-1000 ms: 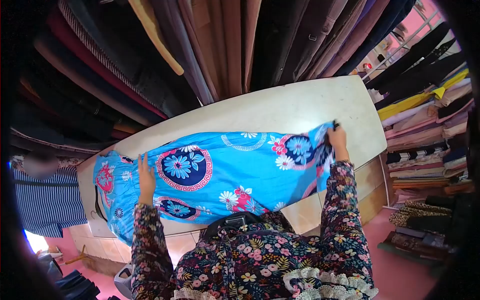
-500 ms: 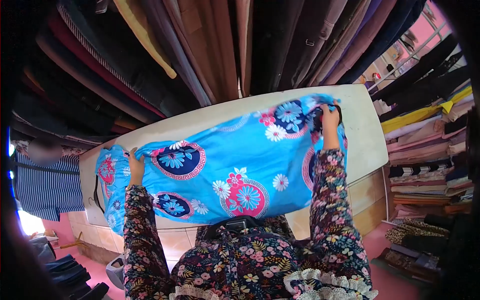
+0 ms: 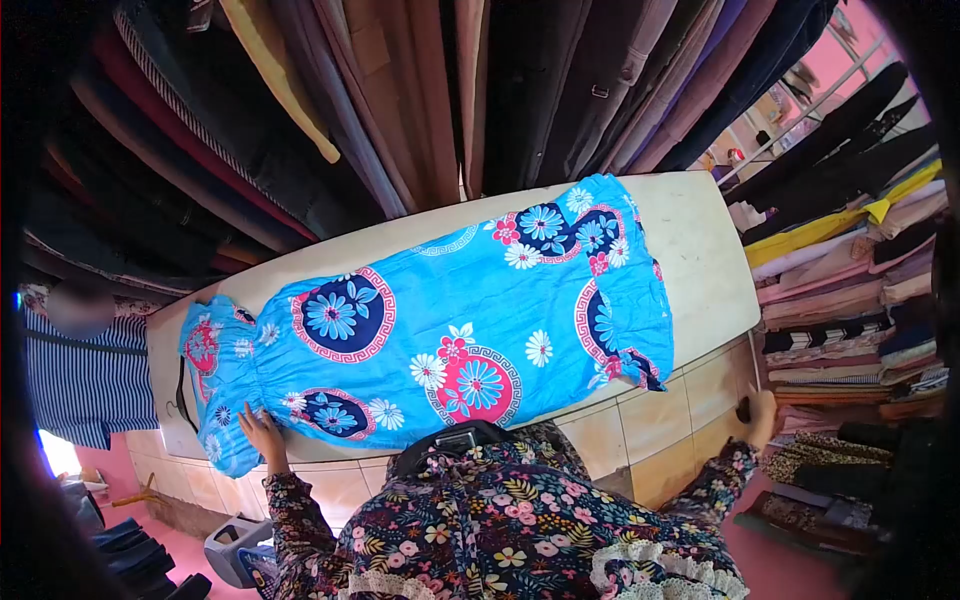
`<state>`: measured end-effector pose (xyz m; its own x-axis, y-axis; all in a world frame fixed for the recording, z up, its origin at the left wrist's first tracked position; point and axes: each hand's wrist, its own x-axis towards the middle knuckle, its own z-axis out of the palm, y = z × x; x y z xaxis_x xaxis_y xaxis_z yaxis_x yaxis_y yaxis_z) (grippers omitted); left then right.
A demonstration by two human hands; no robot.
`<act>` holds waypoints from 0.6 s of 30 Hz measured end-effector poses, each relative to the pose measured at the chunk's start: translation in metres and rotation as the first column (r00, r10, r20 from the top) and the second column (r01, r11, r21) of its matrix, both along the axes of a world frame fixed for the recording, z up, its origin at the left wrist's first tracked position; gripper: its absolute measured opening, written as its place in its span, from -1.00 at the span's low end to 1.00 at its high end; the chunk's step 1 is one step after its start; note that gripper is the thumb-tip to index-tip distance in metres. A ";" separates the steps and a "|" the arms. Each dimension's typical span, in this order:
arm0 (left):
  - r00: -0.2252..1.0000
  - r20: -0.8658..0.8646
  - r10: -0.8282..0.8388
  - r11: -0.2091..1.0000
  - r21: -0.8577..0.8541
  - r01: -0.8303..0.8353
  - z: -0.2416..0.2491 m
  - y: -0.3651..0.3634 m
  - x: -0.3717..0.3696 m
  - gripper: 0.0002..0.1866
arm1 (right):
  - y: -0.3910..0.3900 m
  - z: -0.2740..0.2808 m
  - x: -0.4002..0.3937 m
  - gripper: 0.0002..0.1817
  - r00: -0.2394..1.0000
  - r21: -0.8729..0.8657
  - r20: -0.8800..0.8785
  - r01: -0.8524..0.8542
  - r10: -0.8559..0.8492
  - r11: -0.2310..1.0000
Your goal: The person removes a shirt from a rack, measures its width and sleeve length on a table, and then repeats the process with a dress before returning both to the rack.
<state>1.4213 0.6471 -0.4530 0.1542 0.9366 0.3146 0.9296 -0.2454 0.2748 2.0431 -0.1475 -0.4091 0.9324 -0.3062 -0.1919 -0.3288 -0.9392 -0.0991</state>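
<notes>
A bright blue dress (image 3: pixel 465 330) with white, pink and navy flower prints lies spread across a long cream board. Its gathered waist is toward the left, its ruffled hem toward the right. My left hand (image 3: pixel 263 438) rests on the lower edge of the dress near the waist, with the fingers apart on the cloth. Away from the board at the lower right, my right hand (image 3: pixel 763 415) has its fingers curled round a small dark thing that I cannot make out. A thin dark hanger (image 3: pixel 181 392) shows at the dress's left end.
The cream board (image 3: pixel 705 255) stands before a row of hanging trousers (image 3: pixel 400 110). Folded clothes (image 3: pixel 830 345) are stacked at the right. A striped garment (image 3: pixel 85 365) hangs at the left. On the pink floor at the lower left is a grey object (image 3: pixel 235 550).
My right hand has let go of the dress's right end and moved down and right, off the board. The dress now lies flatter. My left hand has moved down to its lower edge.
</notes>
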 end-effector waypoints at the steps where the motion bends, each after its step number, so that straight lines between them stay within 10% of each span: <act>1: 1.000 -0.001 -0.001 1.000 0.000 0.001 0.003 -0.003 0.002 -0.45 | 0.045 0.021 -0.015 -0.38 0.996 0.308 0.007 -0.082 0.084 0.948; 4: 0.998 -0.061 0.011 0.987 -0.162 -0.021 0.014 -0.011 0.012 -0.43 | 0.141 -0.023 -0.019 -0.42 0.992 0.507 0.031 -0.124 0.126 0.853; 9: 0.977 -0.120 -0.175 0.956 -0.260 0.139 -0.020 0.031 -0.019 -0.40 | 0.246 -0.020 -0.042 -0.55 0.924 0.342 0.077 -0.376 0.373 0.861; 14: 0.940 -0.314 0.132 0.893 -0.373 -0.250 0.063 -0.002 0.054 -0.42 | 0.211 -0.017 -0.028 -0.61 0.906 0.173 -0.120 -0.383 0.405 0.907; 18: 0.951 -0.044 -0.305 0.942 0.131 0.308 0.031 0.034 0.104 -0.48 | 0.206 0.003 -0.031 -0.61 0.957 0.096 -0.065 -0.275 0.282 0.957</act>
